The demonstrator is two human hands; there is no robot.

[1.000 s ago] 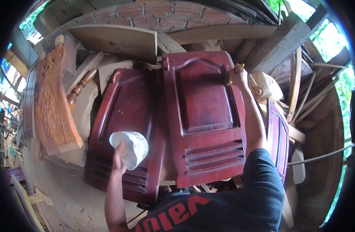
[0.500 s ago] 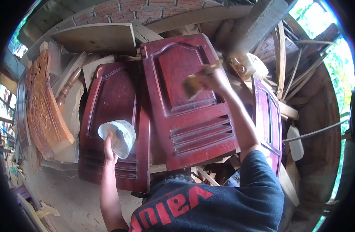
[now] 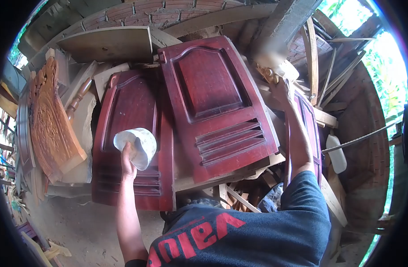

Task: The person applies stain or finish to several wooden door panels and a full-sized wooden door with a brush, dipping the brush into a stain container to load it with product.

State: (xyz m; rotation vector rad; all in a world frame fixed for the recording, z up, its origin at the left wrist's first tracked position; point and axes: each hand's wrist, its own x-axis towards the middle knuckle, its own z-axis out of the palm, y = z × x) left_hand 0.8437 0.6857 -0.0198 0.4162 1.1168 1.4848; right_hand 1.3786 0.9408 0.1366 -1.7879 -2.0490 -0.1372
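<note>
My left hand (image 3: 129,161) grips a white cut-down plastic container (image 3: 139,147), its thumb on the inside and the rim tilted toward me. It hovers in front of the lower part of the left red-brown door panel (image 3: 130,107). My right hand (image 3: 281,91) is closed on a brush (image 3: 273,79), beyond the right edge of the larger red-brown door panel (image 3: 208,84). The brush is partly lost against brown, glossy wood shapes and a pale plastic jug (image 3: 289,70) behind it. Louvre slats cross the lower part of both panels.
A carved wooden board (image 3: 52,120) and a turned spindle (image 3: 79,98) lean at the left. Another red panel (image 3: 308,120) stands under my right arm. A rope (image 3: 364,139) stretches across the right side, by a white plastic bottle (image 3: 335,153). Scrap wood lies around.
My right hand has moved right with the brush, from over the larger panel to past its right edge. The left hand and container stay nearly in place, and the view has shifted slightly.
</note>
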